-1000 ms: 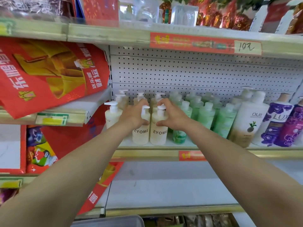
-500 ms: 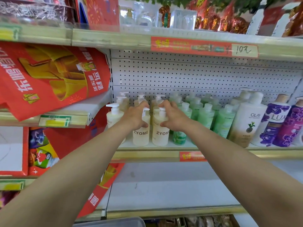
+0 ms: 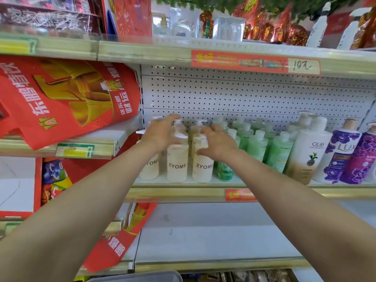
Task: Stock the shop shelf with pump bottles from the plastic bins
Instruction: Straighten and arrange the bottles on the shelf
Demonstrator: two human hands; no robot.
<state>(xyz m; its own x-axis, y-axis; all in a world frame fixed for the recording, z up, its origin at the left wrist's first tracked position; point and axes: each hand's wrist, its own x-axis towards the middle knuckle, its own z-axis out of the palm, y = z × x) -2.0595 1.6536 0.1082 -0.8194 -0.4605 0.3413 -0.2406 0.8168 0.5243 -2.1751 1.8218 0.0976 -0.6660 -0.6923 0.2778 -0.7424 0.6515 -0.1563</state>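
Shelf lip [image 3: 183, 192] is noted just below both hands | free room is left overhead | left hand [image 3: 162, 135] is spread, released, over middle ZYOME bottle [image 3: 177, 165] | right ZYOME bottle [image 3: 203, 167], pale cream, is clasped at pump by right hand [image 3: 218, 145]; green bottles [image 3: 278, 153] packed just right.

shelf [image 3: 183, 192] L end: pump btls [image 3: 176, 165], 3 in front row at front edge, more behind | just R of them: capped btls [image 3: 257, 145], several rows deep | further R: Olay btl [image 3: 309, 151], then Lux btls [image 3: 341, 153] at R end | lower shelf [image 3: 203, 231] beneath | bin [image 3: 138, 277] below that
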